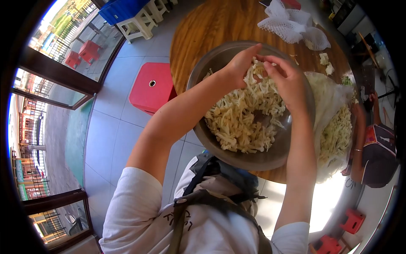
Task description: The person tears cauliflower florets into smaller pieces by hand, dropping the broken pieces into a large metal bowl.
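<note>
A wide metal bowl [282, 154] holds a heap of small cauliflower pieces [243, 122]. Above its far side, my left hand [245, 65] and my right hand [289, 82] meet, fingers curled toward each other. Between them is a pale cauliflower floret [256, 70], gripped from both sides. My right thumb and fingertips are pinched together at its upper edge. The left fingers are partly hidden behind the floret and the hand itself.
The bowl rests on a round wooden table [192, 34]. To the right lies a clear plastic bag [334, 127] of shredded pale greens; white foam netting [292, 25] and loose scraps [326, 63] lie beyond. A red stool [152, 86] stands left. Another person [376, 152] sits at right.
</note>
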The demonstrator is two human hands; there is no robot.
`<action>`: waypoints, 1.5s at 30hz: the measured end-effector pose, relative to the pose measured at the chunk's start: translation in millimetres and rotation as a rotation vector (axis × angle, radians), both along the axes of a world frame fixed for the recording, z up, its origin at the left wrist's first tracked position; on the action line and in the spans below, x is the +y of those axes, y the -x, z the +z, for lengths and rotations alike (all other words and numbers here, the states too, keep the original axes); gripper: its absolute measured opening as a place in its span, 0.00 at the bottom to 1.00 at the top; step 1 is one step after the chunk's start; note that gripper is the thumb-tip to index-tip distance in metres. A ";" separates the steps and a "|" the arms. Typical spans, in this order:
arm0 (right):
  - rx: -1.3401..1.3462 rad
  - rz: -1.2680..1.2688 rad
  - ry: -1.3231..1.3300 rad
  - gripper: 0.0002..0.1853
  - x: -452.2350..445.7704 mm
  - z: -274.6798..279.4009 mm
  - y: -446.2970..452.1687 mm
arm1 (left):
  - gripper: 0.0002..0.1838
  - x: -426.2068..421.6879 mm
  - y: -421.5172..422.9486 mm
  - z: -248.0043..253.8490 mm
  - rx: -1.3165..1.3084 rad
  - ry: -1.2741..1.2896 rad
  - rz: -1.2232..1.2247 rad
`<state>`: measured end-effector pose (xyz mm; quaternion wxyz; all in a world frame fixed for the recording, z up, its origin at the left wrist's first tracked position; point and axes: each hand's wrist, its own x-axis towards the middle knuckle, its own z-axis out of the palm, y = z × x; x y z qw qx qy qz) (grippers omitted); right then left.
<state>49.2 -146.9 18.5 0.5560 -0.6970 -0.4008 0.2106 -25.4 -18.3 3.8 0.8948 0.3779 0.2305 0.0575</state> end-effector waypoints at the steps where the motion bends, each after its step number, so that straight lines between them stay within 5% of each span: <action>1: -0.062 0.000 0.013 0.12 0.3 0.4 3.1 | 0.18 0.7 2.3 2.4 0.023 -0.053 -0.010; 11: 0.092 -0.126 -0.049 0.13 3.0 -17.2 -16.8 | 0.18 1.1 -6.4 -15.0 -0.148 0.086 -0.140; 14: 0.172 -0.235 -0.125 0.11 6.5 -16.6 -23.1 | 0.17 -0.3 -2.8 -7.4 -0.069 -0.119 -0.024; 22: 0.178 -0.310 -0.181 0.11 1.4 -16.6 -22.3 | 0.16 -7.5 8.9 0.2 -0.145 -0.125 -0.107; 33: 0.125 -0.236 -0.086 0.15 0.9 -14.6 -17.9 | 0.09 -6.6 7.3 -0.2 -0.129 -0.234 -0.075; 38: 0.147 -0.389 -0.201 0.19 2.7 -13.2 -19.3 | 0.10 -5.2 8.4 -0.3 -0.172 -0.199 -0.015; 45: 0.345 -0.285 -0.337 0.18 0.0 -9.7 -16.8 | 0.11 -1.6 -1.9 -7.0 -0.072 -0.182 -0.048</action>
